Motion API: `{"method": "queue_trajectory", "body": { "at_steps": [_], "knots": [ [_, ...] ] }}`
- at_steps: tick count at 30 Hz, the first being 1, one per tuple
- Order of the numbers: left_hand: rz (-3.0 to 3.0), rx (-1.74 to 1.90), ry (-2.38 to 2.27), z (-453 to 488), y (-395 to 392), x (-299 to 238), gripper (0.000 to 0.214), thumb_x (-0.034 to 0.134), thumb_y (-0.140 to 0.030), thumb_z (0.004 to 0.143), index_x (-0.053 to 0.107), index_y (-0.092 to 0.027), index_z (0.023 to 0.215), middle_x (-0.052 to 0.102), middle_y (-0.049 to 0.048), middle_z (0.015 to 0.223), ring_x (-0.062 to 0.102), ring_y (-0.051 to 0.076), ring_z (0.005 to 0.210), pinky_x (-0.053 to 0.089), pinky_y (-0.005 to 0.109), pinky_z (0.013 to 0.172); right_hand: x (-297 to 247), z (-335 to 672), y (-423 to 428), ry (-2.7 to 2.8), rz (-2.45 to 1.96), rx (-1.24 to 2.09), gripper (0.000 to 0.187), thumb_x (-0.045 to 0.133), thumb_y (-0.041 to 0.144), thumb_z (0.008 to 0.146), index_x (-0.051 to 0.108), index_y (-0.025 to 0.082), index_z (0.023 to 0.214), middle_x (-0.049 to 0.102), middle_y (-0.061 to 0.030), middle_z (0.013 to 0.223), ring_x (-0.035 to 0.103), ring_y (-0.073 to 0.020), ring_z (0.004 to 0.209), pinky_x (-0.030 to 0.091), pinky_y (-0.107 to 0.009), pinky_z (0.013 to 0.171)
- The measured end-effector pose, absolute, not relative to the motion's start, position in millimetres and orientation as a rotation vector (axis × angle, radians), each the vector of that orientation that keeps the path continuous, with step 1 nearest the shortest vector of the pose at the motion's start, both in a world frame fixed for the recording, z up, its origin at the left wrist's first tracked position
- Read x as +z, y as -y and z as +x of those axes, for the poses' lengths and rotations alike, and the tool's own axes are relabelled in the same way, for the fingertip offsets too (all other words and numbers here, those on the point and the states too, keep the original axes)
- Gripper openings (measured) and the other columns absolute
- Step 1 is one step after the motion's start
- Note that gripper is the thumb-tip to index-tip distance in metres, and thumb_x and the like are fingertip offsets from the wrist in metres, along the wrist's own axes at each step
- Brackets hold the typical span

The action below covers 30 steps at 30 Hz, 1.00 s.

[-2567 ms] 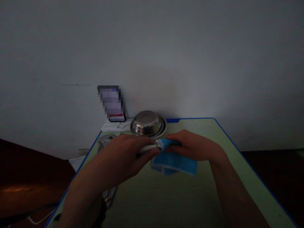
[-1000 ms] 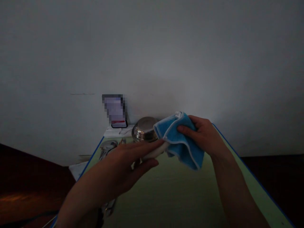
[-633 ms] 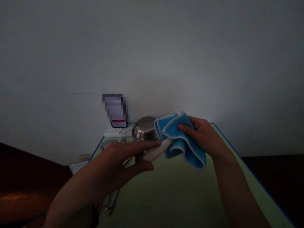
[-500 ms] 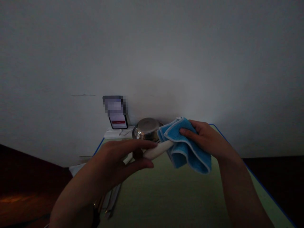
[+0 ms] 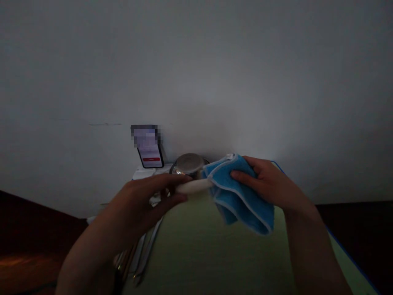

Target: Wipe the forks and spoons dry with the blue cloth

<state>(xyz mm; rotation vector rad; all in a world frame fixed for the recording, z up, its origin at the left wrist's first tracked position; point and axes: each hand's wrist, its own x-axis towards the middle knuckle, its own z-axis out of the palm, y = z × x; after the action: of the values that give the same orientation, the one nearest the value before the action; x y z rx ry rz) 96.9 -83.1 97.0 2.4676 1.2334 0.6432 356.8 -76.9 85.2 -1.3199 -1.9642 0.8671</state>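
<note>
My left hand [image 5: 147, 200] pinches a white handle-like utensil [image 5: 193, 186] between thumb and fingers, held level above the table. The utensil's far end is buried in a blue cloth [image 5: 239, 192], so its shape is hidden. My right hand [image 5: 270, 184] is closed on that cloth, which is wrapped round the utensil's end and hangs down in folds. Both hands are raised over the green table [image 5: 199, 254].
A steel bowl [image 5: 188, 163] sits upside down at the table's far edge. A phone [image 5: 150, 152] leans against the white wall on a white box. Metal cutlery [image 5: 147, 250] lies along the table's left side. The table has a blue rim.
Both hands rose from the table with the utensil and cloth. In the last half second the utensil levelled out and the cloth slid slightly right and down.
</note>
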Motion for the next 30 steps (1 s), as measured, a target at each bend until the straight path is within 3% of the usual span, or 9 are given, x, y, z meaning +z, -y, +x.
{"method": "queue_trajectory", "body": {
  "at_steps": [4, 9, 14, 22, 30],
  "knots": [
    [2.552, 0.912, -1.271, 100, 77, 95, 0.029, 0.052, -0.029, 0.085, 0.051, -0.027, 0.115, 0.061, 0.0011, 0.107, 0.058, 0.016, 0.094, 0.046, 0.025, 0.077, 88, 355, 76, 2.186, -1.216, 0.971, 0.022, 0.049, 0.038, 0.084, 0.058, 0.019, 0.090, 0.063, 0.0005, 0.080, 0.057, -0.0130, 0.070, 0.043, -0.024, 0.061],
    [2.603, 0.677, -1.101, 112, 80, 93, 0.022, 0.056, -0.029, 0.083, 0.054, -0.027, 0.105, 0.064, -0.0013, 0.100, 0.061, 0.015, 0.088, 0.047, 0.024, 0.073, 88, 347, 75, 2.291, -1.172, 0.913, 0.017, 0.052, 0.033, 0.082, 0.058, 0.020, 0.092, 0.063, 0.0002, 0.084, 0.056, -0.0129, 0.071, 0.041, -0.026, 0.066],
    [2.593, 0.703, -1.119, 120, 84, 92, 0.021, 0.055, -0.034, 0.083, 0.056, -0.027, 0.103, 0.068, -0.0024, 0.093, 0.064, 0.013, 0.078, 0.047, 0.023, 0.066, 89, 349, 75, 2.279, -1.154, 0.925, 0.016, 0.053, 0.033, 0.082, 0.060, 0.021, 0.090, 0.063, 0.0010, 0.082, 0.055, -0.0126, 0.069, 0.041, -0.025, 0.065],
    [2.543, 0.535, -1.269, 121, 83, 92, 0.030, 0.057, -0.046, 0.078, 0.058, -0.025, 0.100, 0.070, -0.0002, 0.085, 0.065, 0.017, 0.070, 0.047, 0.026, 0.060, 89, 346, 76, 2.284, -1.166, 0.898, 0.018, 0.053, 0.033, 0.081, 0.061, 0.022, 0.093, 0.064, 0.0012, 0.081, 0.056, -0.0126, 0.069, 0.041, -0.026, 0.065],
    [2.582, 0.508, -1.132, 118, 81, 88, 0.031, 0.059, -0.037, 0.079, 0.054, -0.029, 0.109, 0.068, -0.0010, 0.096, 0.065, 0.016, 0.077, 0.048, 0.024, 0.063, 90, 347, 76, 2.327, -1.179, 0.884, 0.018, 0.053, 0.033, 0.081, 0.061, 0.022, 0.093, 0.065, 0.0000, 0.083, 0.058, -0.0142, 0.073, 0.041, -0.027, 0.067]
  ]
}}
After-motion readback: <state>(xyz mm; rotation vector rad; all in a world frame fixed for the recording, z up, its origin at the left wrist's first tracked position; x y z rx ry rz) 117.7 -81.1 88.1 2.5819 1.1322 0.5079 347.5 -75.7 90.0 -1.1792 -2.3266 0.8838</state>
